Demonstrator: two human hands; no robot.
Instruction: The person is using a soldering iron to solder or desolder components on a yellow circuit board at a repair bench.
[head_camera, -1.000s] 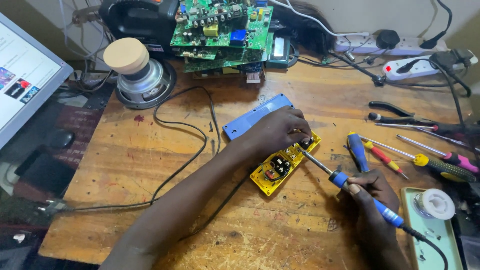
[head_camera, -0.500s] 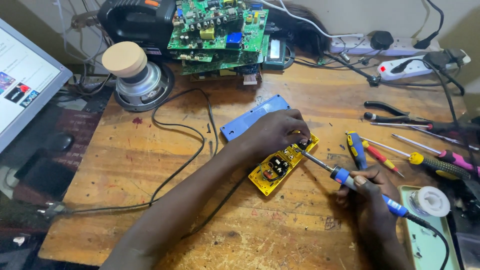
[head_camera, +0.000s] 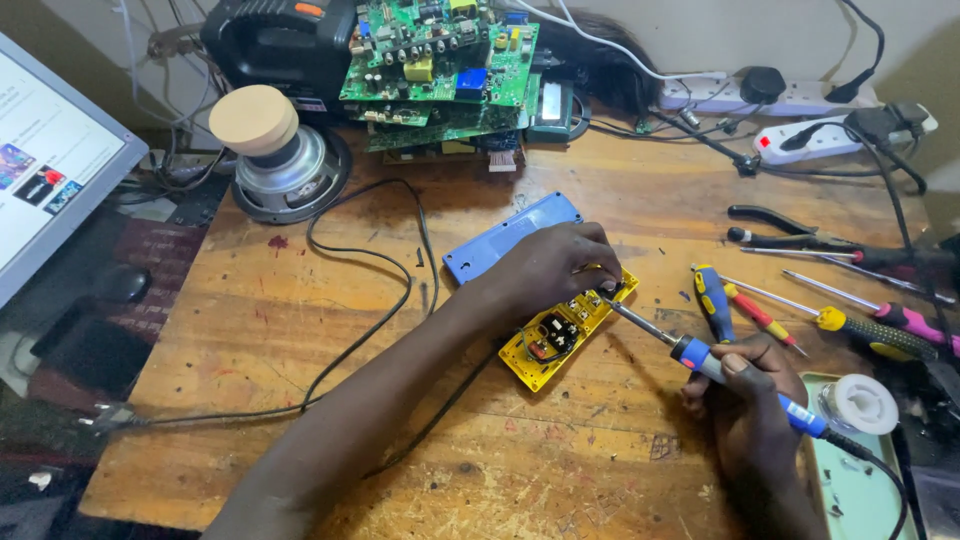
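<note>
A small yellow circuit board (head_camera: 552, 336) lies on the wooden workbench (head_camera: 300, 300). My left hand (head_camera: 552, 262) rests on its upper end, fingers pinched at a thin wire or component there. My right hand (head_camera: 748, 400) grips a blue-handled soldering iron (head_camera: 700, 357), whose metal tip touches the board just beside my left fingertips. A blue plastic cover (head_camera: 503, 235) lies right behind my left hand. The iron's black cord runs off to the lower right.
Several screwdrivers (head_camera: 860, 330) and black pliers (head_camera: 790, 230) lie at the right. A solder spool (head_camera: 862, 404) sits on a pale green tray. Green circuit boards (head_camera: 440, 60), a loudspeaker (head_camera: 275, 160), power strips (head_camera: 790, 100) and a monitor (head_camera: 50, 170) ring the bench. A black cable (head_camera: 370, 320) loops across it.
The view has shifted slightly. My hands stay in nearly the same pose, with the iron tip still at the yellow board.
</note>
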